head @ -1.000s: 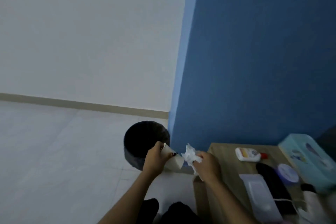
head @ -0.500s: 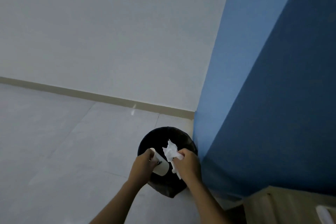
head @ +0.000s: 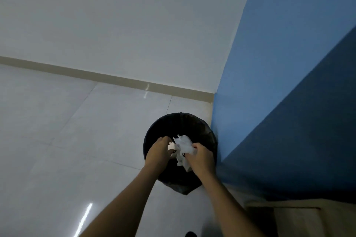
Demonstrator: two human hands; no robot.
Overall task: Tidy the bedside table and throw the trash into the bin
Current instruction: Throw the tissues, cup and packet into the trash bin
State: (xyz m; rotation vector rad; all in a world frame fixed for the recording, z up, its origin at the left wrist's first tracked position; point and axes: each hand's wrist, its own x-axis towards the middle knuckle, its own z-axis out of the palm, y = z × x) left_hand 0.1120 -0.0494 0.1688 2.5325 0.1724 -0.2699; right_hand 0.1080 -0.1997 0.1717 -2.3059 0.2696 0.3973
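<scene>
A round bin with a black liner [head: 179,121] stands on the floor against the blue wall corner. Both hands hover over its mouth. My left hand [head: 159,151] is closed around a white paper cup [head: 171,148], mostly hidden by the fingers. My right hand [head: 201,158] grips a crumpled white tissue [head: 184,147] that hangs over the opening and touches the cup.
A blue wall [head: 289,82] rises on the right, a white wall with a beige skirting [head: 107,78] at the back. Pale floor tiles [head: 67,140] stretch to the left. A corner of the wooden bedside table [head: 308,221] shows at the bottom right.
My view swung left from the bedside table to the bin. Both hands carried the cup and tissue from beside the table to above the bin's mouth and came closer together.
</scene>
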